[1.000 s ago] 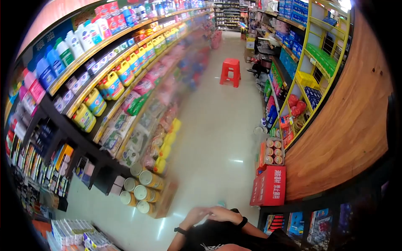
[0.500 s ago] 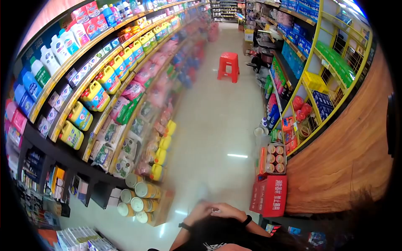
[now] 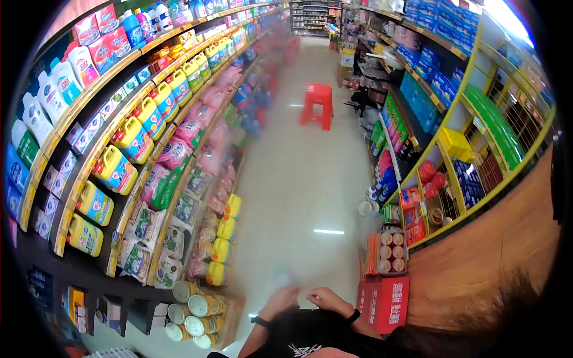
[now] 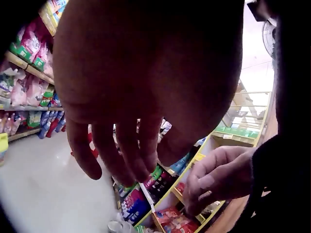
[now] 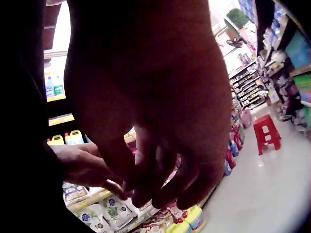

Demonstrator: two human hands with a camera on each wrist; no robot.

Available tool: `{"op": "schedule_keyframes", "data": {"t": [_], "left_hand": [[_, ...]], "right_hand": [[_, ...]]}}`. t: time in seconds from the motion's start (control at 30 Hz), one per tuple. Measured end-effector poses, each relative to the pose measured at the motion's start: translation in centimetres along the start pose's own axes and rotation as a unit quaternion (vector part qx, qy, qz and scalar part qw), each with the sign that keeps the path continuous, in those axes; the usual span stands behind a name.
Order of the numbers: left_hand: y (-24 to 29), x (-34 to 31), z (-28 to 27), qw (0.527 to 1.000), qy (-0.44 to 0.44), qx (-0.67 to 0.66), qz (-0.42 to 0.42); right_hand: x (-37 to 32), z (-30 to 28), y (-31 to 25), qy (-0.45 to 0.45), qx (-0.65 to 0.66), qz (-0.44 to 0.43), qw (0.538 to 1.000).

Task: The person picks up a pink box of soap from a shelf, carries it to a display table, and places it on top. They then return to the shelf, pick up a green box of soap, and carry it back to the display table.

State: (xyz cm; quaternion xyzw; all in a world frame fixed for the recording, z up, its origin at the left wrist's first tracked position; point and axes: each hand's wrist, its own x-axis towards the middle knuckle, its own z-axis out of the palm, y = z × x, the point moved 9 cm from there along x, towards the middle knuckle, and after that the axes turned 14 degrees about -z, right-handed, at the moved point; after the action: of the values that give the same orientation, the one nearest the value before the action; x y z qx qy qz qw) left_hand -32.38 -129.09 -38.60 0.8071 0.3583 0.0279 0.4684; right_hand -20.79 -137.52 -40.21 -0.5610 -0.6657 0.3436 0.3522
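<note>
Both hands are held low in front of the black shirt in the head view, a small gap between them. My left hand point(image 3: 282, 300) holds nothing; in the left wrist view its fingers point(image 4: 109, 153) hang down loosely bent, slightly spread. Across the gap, my right hand point(image 3: 328, 299) is empty too, its fingers point(image 5: 163, 177) relaxed and loosely curled in the right wrist view. Neither hand touches any goods. A dark band circles each wrist.
A shop aisle runs ahead, with a red stool point(image 3: 316, 107) on the floor. Detergent jugs point(image 3: 116, 170) line the left shelves, above stacked tubs point(image 3: 203, 305) at floor level. On the right stand a yellow rack point(image 3: 471, 173) and a red box point(image 3: 385, 304) below several small cups point(image 3: 392, 252).
The hands, joined at the fingers earlier, have come apart. Shelves, tubs and red box have shifted lower and outward in the head view, as the wearer moves up the aisle.
</note>
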Motion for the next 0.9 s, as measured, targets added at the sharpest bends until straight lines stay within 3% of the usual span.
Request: {"op": "schedule_keyframes", "data": {"t": [0.13,0.23,0.33,0.43,0.53,0.57,0.7,0.8,0.9], "left_hand": [[-2.4,4.7,-5.2,0.994,0.092,-0.005,0.057],[-4.2,7.8,-9.1,0.993,0.12,-0.004,0.02],[-3.1,10.1,-13.2,0.99,0.136,-0.018,0.024],[-4.7,13.5,-14.2,0.995,0.101,-0.018,-0.007],[-5.2,15.6,-14.8,0.993,0.112,-0.018,0.01],[-5.6,16.6,-14.6,0.996,0.087,-0.023,-0.004],[-4.8,20.1,-14.9,0.998,0.047,-0.037,-0.001],[-3.7,23.8,-15.5,0.999,0.035,-0.031,0.019],[-2.1,28.0,-16.7,0.999,0.021,-0.031,0.021]], "right_hand": [[7.5,-0.4,1.9,-0.016,-0.069,-0.025,0.997],[13.8,-0.4,1.9,-0.039,-0.103,-0.1,0.989],[18.2,-0.9,1.2,-0.096,-0.08,-0.117,0.985],[20.0,-2.7,1.0,-0.167,-0.01,-0.018,0.986],[19.8,-5.4,3.9,-0.035,-0.007,-0.059,0.998],[19.3,-6.0,5.7,-0.006,0.022,-0.022,0.999],[20.1,-8.3,9.1,0.045,-0.009,-0.004,0.999],[22.2,-7.1,13.0,-0.037,-0.036,0.045,0.998],[25.7,-8.6,13.5,-0.094,-0.011,0.011,0.995]]}}
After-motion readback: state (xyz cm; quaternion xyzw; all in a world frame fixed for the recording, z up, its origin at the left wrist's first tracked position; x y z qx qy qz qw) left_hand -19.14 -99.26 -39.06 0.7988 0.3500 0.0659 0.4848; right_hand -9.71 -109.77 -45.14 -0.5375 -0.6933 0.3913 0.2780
